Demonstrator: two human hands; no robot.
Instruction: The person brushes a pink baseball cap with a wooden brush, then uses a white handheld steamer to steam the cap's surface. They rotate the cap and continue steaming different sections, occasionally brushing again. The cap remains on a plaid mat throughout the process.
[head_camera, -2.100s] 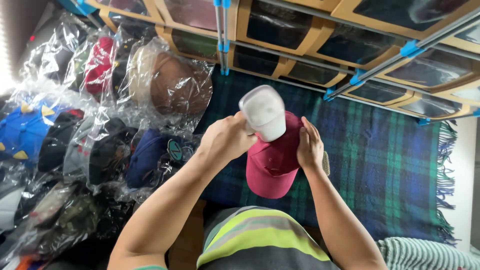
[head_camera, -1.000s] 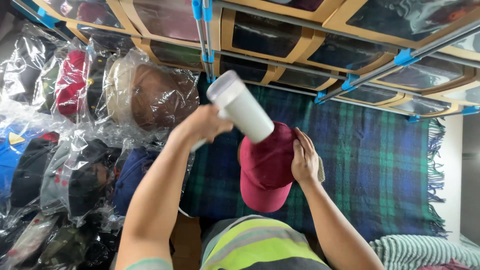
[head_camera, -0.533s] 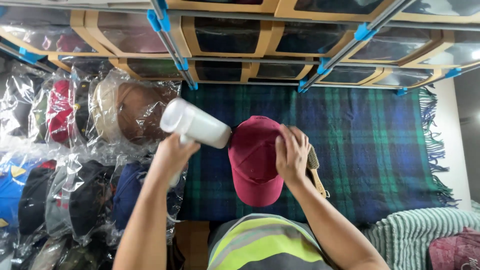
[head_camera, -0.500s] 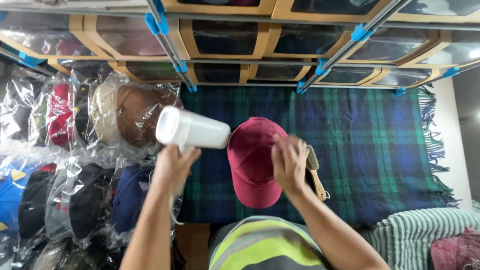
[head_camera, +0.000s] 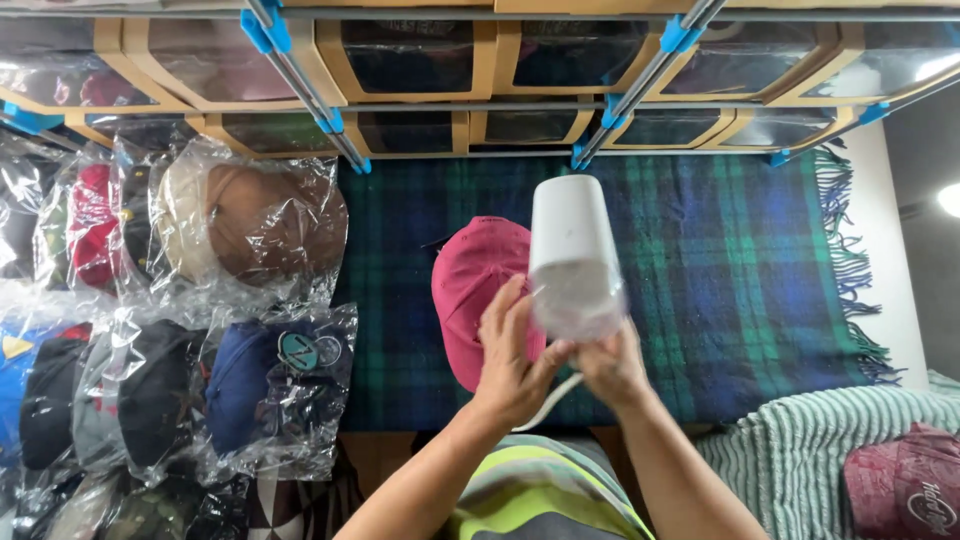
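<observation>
Above both hands' grip (head_camera: 560, 365), white tumbler (head_camera: 573, 250) overlaps pink cap (head_camera: 475, 290).

A dark green and blue plaid blanket (head_camera: 700, 280) covers the middle, its fringe at 3 o'clock. At 12 o'clock stands a shelf rack (head_camera: 470, 70) with wooden-framed boxes and blue connectors. Caps in clear plastic bags (head_camera: 200, 330) lie at 9 o'clock. A pale green striped blanket (head_camera: 790, 480) is at 4 o'clock.
</observation>
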